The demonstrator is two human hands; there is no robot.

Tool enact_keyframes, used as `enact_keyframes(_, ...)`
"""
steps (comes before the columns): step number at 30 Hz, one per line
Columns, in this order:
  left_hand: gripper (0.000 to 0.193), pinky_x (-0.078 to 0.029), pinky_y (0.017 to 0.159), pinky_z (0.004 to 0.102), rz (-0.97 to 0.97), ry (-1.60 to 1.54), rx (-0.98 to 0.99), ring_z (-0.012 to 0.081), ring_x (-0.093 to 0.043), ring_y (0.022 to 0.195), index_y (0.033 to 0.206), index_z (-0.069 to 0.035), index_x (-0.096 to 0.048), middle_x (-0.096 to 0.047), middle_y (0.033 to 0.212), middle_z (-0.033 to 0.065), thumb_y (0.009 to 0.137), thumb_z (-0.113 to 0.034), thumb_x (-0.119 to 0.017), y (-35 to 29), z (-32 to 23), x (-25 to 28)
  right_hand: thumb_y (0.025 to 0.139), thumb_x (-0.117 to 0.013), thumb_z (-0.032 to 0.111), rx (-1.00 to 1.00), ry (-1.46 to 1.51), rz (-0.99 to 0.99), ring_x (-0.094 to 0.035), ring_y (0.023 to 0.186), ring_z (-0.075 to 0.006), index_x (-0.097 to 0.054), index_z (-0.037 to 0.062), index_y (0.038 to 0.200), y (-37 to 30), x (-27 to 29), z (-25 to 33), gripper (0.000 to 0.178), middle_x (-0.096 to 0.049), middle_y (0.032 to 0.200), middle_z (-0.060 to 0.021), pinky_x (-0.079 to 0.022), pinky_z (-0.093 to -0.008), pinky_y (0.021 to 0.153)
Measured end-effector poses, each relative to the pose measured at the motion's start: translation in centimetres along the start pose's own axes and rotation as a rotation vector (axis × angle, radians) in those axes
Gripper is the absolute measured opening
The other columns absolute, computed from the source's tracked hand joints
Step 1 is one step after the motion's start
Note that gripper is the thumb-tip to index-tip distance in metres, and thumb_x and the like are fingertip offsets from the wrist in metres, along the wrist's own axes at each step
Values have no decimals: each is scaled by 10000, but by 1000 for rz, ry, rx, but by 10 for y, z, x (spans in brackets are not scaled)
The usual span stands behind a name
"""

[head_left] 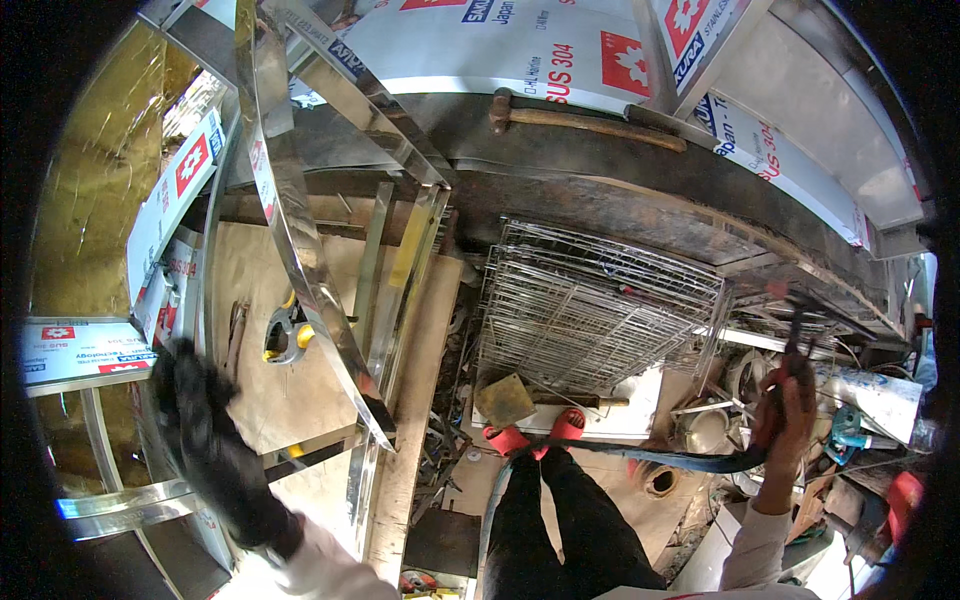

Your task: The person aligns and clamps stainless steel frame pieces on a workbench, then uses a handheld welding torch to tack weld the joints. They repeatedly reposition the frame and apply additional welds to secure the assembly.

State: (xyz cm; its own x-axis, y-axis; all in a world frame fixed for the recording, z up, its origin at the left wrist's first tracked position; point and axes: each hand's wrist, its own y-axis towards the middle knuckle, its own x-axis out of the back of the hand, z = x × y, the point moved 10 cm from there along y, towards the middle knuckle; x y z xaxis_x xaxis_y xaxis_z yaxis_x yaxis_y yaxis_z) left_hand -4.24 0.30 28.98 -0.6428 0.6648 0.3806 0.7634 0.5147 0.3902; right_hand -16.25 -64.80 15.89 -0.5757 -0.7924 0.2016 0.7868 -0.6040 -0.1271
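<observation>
My right hand [788, 412], bare, is wrapped round a welding torch [797, 355] with a dark head. A thick dark cable [690, 461] runs from it across in front of my legs. My left hand [205, 425] wears a black glove and is smeared by motion, so its fingers do not show plainly. It is beside the corner of a shiny metal frame [90, 375] partly covered in white printed film. Whether the glove touches the frame, I cannot tell. A long polished metal strip [300, 240] slants over the plywood board [250, 270] to the right of the glove.
A grey-and-yellow tool [287, 338] lies on the plywood. Beyond, a hammer [590, 125] rests on a dark bench edge near film-covered sheets [500, 50]. Stacked wire racks [600, 300] stand ahead of my red sandals [568, 424]. Scrap and a teal power tool [850, 432] crowd the right.
</observation>
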Motion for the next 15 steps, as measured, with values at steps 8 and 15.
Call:
enact_keyframes(8,310,-512,949,363,675,43,-11,197,-636,1064,1269,-34,-677,-697,1213,74,997,-150,-583,86,130,-175,1049,-584,310,-103,191,169,-504,414,-120,-501,29,1408,-31,-60,-26,463,-677,900,-119,-409,-257,354)
enact_keyframes(15,305,-495,985,384,840,440,-114,231,-621,1105,1261,-39,-679,-680,1240,94,983,-144,-610,84,226,-253,1056,-571,342,-156,100,65,-494,402,-114,-530,32,1285,-62,-37,-22,387,-653,881,-107,-402,-252,341)
